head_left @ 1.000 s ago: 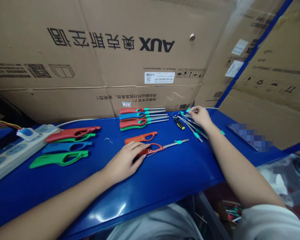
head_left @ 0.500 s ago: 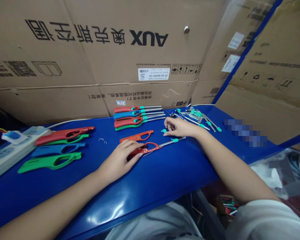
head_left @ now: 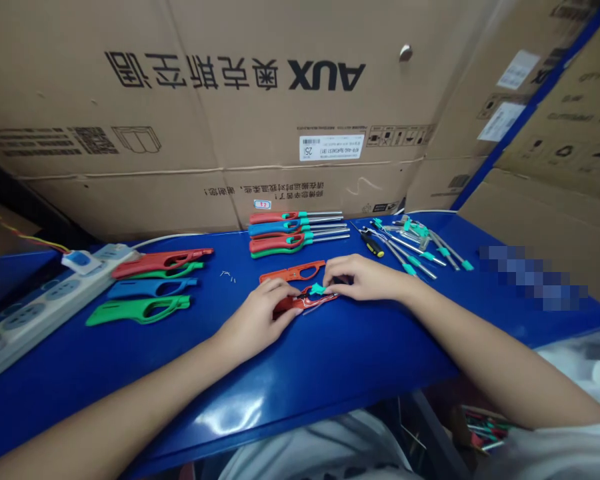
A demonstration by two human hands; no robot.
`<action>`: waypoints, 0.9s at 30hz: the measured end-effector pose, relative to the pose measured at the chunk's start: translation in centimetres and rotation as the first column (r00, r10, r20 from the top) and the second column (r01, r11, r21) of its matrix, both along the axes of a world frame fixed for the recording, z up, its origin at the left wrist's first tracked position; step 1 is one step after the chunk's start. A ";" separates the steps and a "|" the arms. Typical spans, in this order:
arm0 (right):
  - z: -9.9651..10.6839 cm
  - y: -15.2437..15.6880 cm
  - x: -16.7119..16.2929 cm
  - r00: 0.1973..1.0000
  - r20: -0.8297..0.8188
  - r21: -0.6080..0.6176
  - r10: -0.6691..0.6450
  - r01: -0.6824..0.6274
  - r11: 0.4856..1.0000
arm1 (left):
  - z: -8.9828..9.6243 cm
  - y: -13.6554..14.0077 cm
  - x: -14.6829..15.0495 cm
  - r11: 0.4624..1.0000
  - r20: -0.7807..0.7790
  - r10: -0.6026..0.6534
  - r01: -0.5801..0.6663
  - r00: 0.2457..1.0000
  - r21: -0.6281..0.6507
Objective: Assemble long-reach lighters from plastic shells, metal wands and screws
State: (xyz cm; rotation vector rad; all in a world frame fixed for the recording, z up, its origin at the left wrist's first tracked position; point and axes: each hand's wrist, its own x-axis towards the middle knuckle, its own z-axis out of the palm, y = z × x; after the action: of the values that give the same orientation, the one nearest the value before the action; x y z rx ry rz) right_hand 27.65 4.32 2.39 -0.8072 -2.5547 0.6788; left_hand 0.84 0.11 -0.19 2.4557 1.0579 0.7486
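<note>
My left hand (head_left: 260, 308) is closed on the handle of a red lighter body (head_left: 286, 304), a long gas lighter lying opened up on the table with a thin wire showing. Between the fingertips of my right hand (head_left: 363, 277) is a small teal trigger (head_left: 317, 289), set against the lighter's finger loop. That hand hides the lighter's front end and metal tube. Just behind, an orange-red half shell (head_left: 293, 273) lies flat.
Assembled lighters (head_left: 275, 228) lie stacked at the back. Metal tubes with teal collars (head_left: 425, 255) and a screwdriver (head_left: 373, 245) are to the right. Coloured half shells (head_left: 145, 308), tiny screws (head_left: 229, 275) and a power strip (head_left: 60, 293) occupy the left. Cardboard (head_left: 240, 133) walls the back.
My right hand has brought the teal trigger down to the lighter's finger loop, now covering its tube. The left hand keeps its hold. The view has shifted left, uncovering the screwdriver.
</note>
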 end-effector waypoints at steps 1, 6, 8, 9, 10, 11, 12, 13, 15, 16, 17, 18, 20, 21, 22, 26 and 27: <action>-0.2 -0.1 -0.3 1.000 0.015 0.010 0.016 -0.016 1.000 | 0.1 0.0 0.0 1.000 0.002 0.007 -0.007 1.000 -0.011; -1.1 -0.4 -1.1 0.999 0.018 0.069 0.038 -0.039 0.997 | 0.5 -0.2 0.1 0.997 0.007 0.031 -0.031 0.999 -0.073; -1.4 -0.6 -1.4 0.999 0.012 0.089 0.043 -0.044 0.995 | 0.6 -0.2 0.1 0.994 0.004 0.040 -0.040 0.999 -0.102; -1.5 -0.7 -1.5 0.999 0.012 0.101 0.046 -0.047 0.994 | 0.6 -0.1 0.0 0.992 0.004 0.044 -0.043 0.999 -0.118; -1.7 -0.8 -1.7 0.999 0.015 0.115 0.044 -0.046 0.992 | 0.6 0.0 0.0 0.990 0.010 0.048 -0.046 0.999 -0.135; -1.7 -0.9 -1.8 0.999 0.020 0.131 0.039 -0.041 0.991 | 0.6 0.0 0.0 0.987 0.019 0.052 -0.048 0.998 -0.153; -1.8 -1.0 -1.9 0.999 0.026 0.147 0.031 -0.035 0.988 | 0.5 0.1 0.0 0.984 0.029 0.055 -0.049 0.998 -0.173; -1.8 -1.1 -2.0 0.999 0.035 0.163 0.024 -0.029 0.986 | 0.5 0.2 -0.1 0.981 0.037 0.057 -0.049 0.998 -0.190; -1.7 -1.3 -2.1 0.998 0.056 0.187 0.012 -0.022 0.982 | 0.5 0.3 -0.1 0.976 0.047 0.059 -0.048 0.997 -0.214; -1.6 -1.4 -2.1 0.998 0.065 0.193 0.010 -0.022 0.981 | 0.5 0.3 -0.2 0.974 0.048 0.060 -0.048 0.997 -0.219; -1.5 -1.4 -2.1 0.997 0.071 0.197 0.011 -0.025 0.980 | 0.5 0.3 -0.2 0.974 0.046 0.059 -0.047 0.997 -0.223; -1.5 -1.5 -2.1 0.997 0.076 0.199 0.014 -0.029 0.980 | 0.5 0.3 -0.2 0.973 0.044 0.059 -0.048 0.997 -0.224; -1.3 -1.6 -2.1 0.996 0.091 0.206 0.021 -0.039 0.978 | 0.5 0.3 -0.2 0.974 0.039 0.061 -0.051 0.997 -0.221; -1.3 -1.6 -2.1 0.995 0.101 0.212 0.027 -0.048 0.976 | 0.5 0.2 -0.2 0.975 0.033 0.062 -0.053 0.998 -0.216; -1.3 -1.6 -2.1 0.993 0.112 0.219 0.035 -0.060 0.974 | 0.5 0.2 -0.2 0.976 0.026 0.062 -0.055 0.998 -0.212; -1.2 -1.7 -2.2 0.986 0.158 0.268 0.056 -0.097 0.959 | 0.6 0.0 -0.2 0.981 -0.011 0.059 -0.060 0.998 -0.187; -1.2 -1.8 -2.2 0.983 0.176 0.284 0.054 -0.103 0.953 | 0.7 -0.1 -0.2 0.982 -0.020 0.060 -0.062 0.998 -0.180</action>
State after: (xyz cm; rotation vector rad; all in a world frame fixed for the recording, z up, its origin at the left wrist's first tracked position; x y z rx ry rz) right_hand 25.47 2.57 1.19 -0.6882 -2.7610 0.2512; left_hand 0.66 0.04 0.49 2.2879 1.1575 0.6250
